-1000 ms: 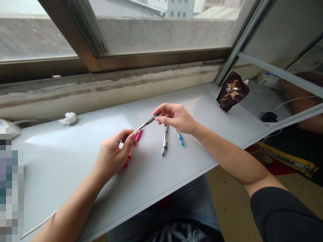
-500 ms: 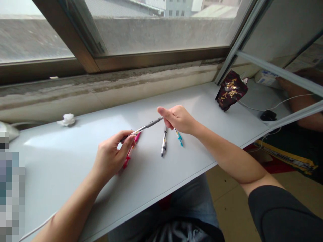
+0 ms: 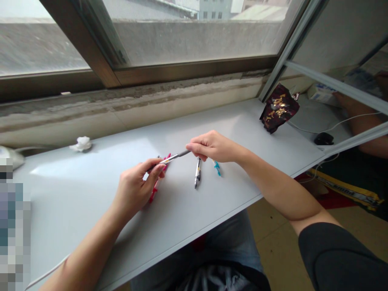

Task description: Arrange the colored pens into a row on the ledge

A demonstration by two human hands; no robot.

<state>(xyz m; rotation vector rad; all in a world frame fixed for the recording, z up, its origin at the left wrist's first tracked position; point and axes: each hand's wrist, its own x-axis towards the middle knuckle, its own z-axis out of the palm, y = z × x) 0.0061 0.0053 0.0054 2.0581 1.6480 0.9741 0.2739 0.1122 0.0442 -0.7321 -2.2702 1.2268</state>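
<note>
Between my two hands, a slim pen [image 3: 173,157] with a grey grip is held above the desk, tilted up toward the right. My left hand [image 3: 138,182] pinches its rear part between thumb and fingers. At the front end, my right hand [image 3: 209,146] closes thumb and fingertips on the grey grip, hiding the tip. Red-pink pens [image 3: 154,193] lie on the desk beside and partly behind my left hand. Below my right hand are a clear pen with black parts [image 3: 197,173] and a light-blue pen [image 3: 217,168], whose far end is covered by the hand.
A grey-white desk [image 3: 100,186] runs under a window. A crumpled white tissue [image 3: 81,144] lies at the back left, a dark wrapper bag [image 3: 279,108] at the back right. Beyond a metal frame [image 3: 333,85], another person's arm [image 3: 357,117] shows near a black object [image 3: 323,139] and a cable.
My right hand has turned and lowered slightly. Its thumb, which pointed up and left at the pen's tip, now presses on the grey grip. My left hand keeps its hold.
</note>
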